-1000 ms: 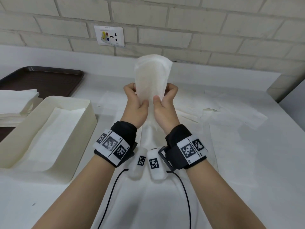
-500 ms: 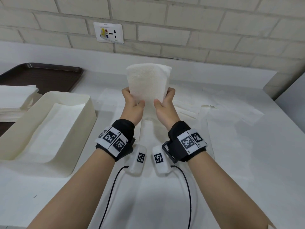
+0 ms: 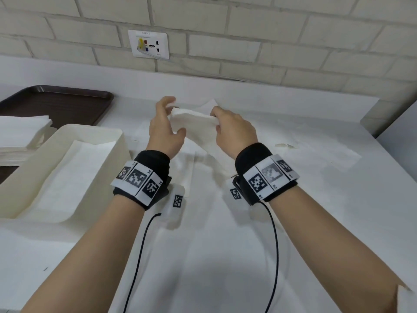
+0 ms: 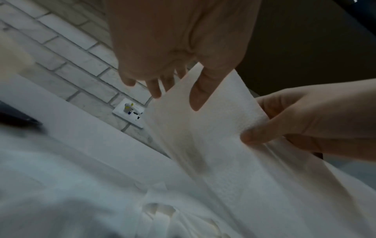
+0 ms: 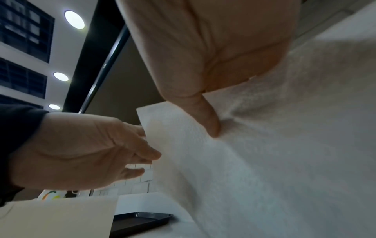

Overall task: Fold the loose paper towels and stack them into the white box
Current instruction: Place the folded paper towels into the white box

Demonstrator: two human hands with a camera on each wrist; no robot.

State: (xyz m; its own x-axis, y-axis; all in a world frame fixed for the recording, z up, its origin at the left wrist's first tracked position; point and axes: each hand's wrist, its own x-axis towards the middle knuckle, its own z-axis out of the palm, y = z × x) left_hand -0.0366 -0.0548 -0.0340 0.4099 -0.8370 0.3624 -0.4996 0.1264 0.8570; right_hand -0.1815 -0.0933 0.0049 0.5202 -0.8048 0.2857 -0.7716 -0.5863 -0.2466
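Soft, light paper towel [image 3: 191,119]: pinched by right hand [image 3: 232,129], left hand [image 3: 162,129] loose-fingered alongside; best gripped at corners.

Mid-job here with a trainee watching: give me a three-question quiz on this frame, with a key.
1. True or false: the right hand pinches the paper towel.
2. Which side of the left hand is the white box on: A its left, B its right?
3. What dark item lies at the table's far left?

Key: 1 true. 2 A. 3 the brown tray.
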